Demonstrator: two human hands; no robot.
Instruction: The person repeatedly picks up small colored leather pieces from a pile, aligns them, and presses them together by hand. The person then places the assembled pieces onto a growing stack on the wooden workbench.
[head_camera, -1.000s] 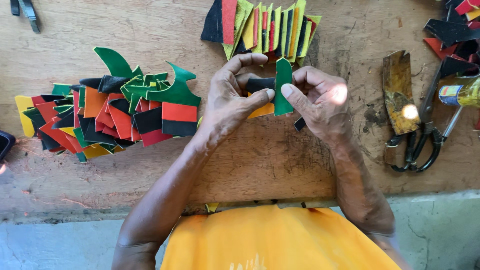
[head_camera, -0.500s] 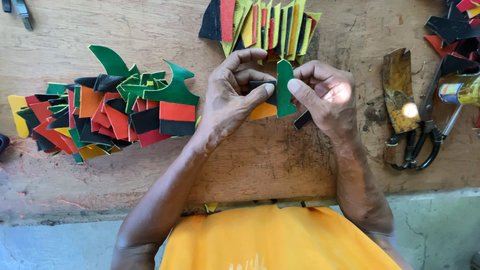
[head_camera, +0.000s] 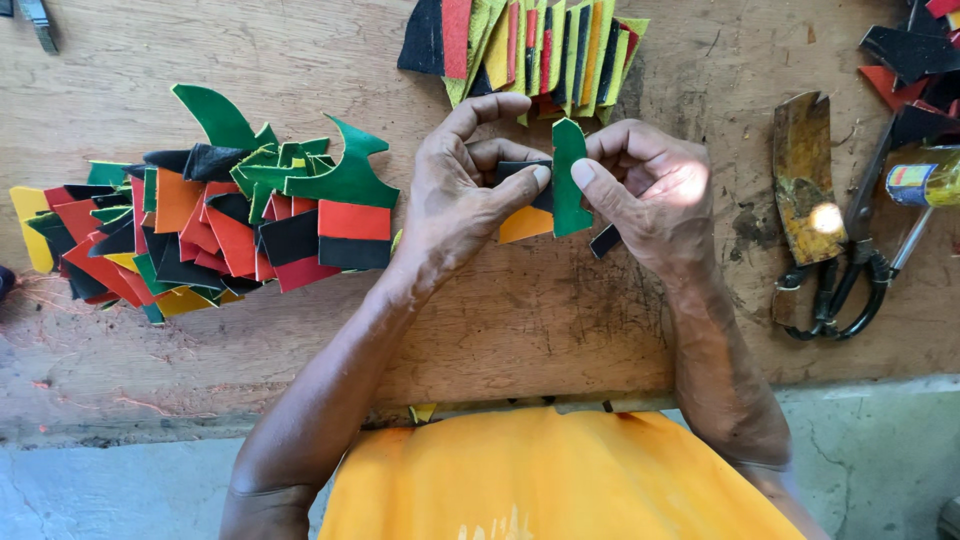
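Both hands are gripping a small bundle of cut pieces just above the middle of the tabletop (head_camera: 620, 330). The left hand (head_camera: 455, 195) is pinching a black piece (head_camera: 520, 170) between thumb and fingers, with an orange piece (head_camera: 525, 225) showing below its thumb. The right hand (head_camera: 655, 190) is pinching a green piece (head_camera: 570, 180), which is standing upright between the two thumbs and touching the black one. A small black strip (head_camera: 604, 241) is sticking out under the right hand at about 7 o'clock.

At 12 o'clock from the hands, a fanned stack of yellow, red and black pieces (head_camera: 530, 50) is lying near the far edge. At 9 o'clock, a big heap of green, orange, red and black pieces (head_camera: 210, 225) is spreading over the wood. At 3 o'clock, a rusty blade (head_camera: 805, 180) is lying just beside black-handled scissors (head_camera: 850, 280), with a small bottle (head_camera: 925, 180) past them.
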